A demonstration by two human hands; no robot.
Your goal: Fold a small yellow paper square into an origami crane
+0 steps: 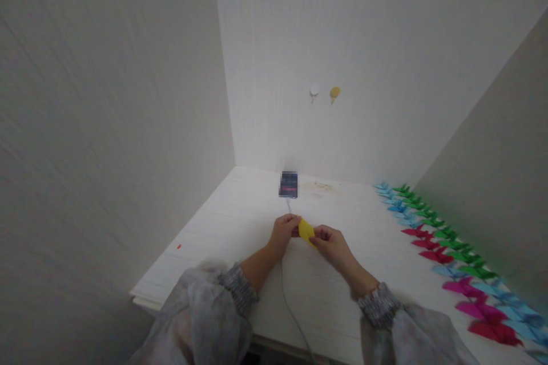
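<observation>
A small folded piece of yellow paper [306, 230] is held above the white table [222, 228] between both hands. My left hand [283, 232] pinches its left end with fingers closed. Its right end is pinched in the closed fingers of my right hand [331, 244]. Both wrists wear grey patterned sleeves.
A phone [288, 183] stands at the table's back, its grey cable [287, 291] running toward me between my arms. Several folded paper figures [445, 245] in blue, green, red and magenta line the right edge. Two hooks [324, 93] are on the back wall. A red speck [178, 246] lies at left.
</observation>
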